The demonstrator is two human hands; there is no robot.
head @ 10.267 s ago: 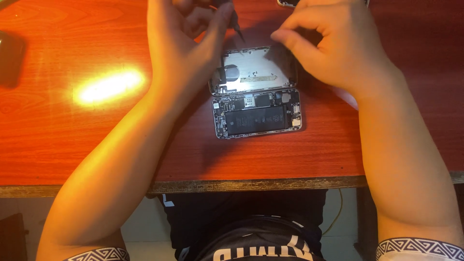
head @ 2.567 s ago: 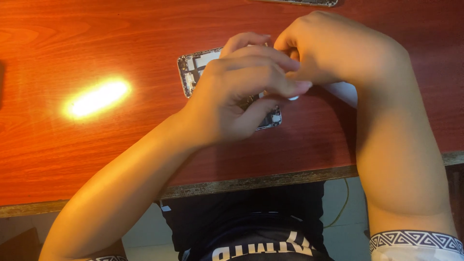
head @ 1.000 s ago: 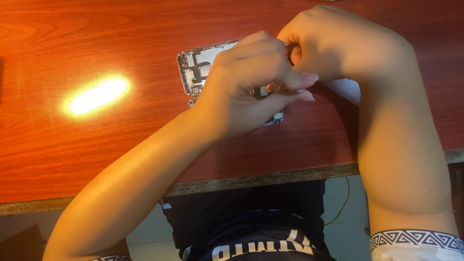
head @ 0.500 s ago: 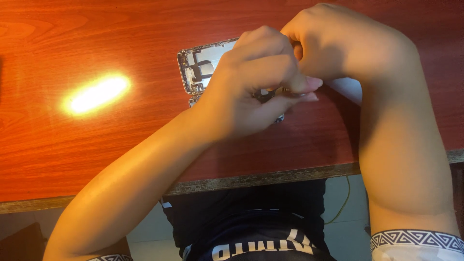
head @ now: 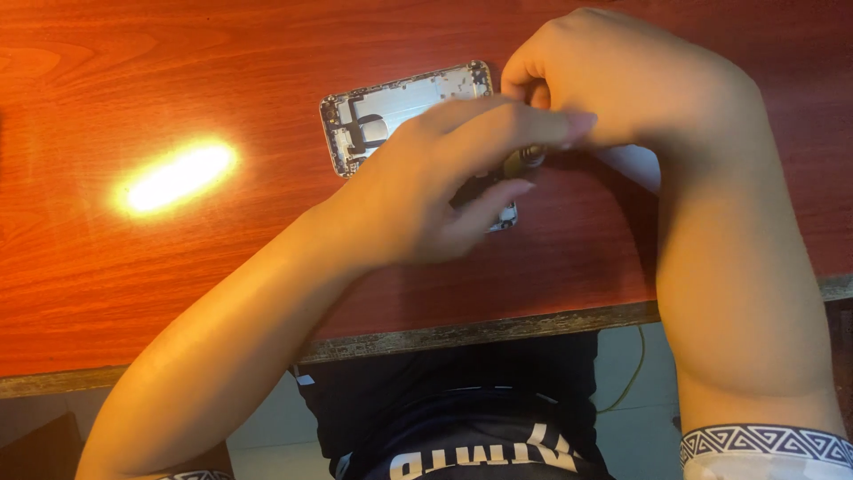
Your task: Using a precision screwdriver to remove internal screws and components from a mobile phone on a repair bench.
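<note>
Opened phone on a red wood counter, both hands over it.

Glossy reddish counter (head: 133,293) with a bright lamp glare (head: 178,176) at left, worn front edge, pale floor (head: 267,427) below. Phone (head: 391,111) flat near the counter's middle, its metal inside facing up, lower half hidden under the left hand (head: 444,187), fingers stretched loosely across it. Right hand (head: 622,80) curled tight just above the phone's right end, touching the left fingertips; whatever was pinched there too hidden to make out. White scrap (head: 635,164) half covered beneath the right wrist.
</note>
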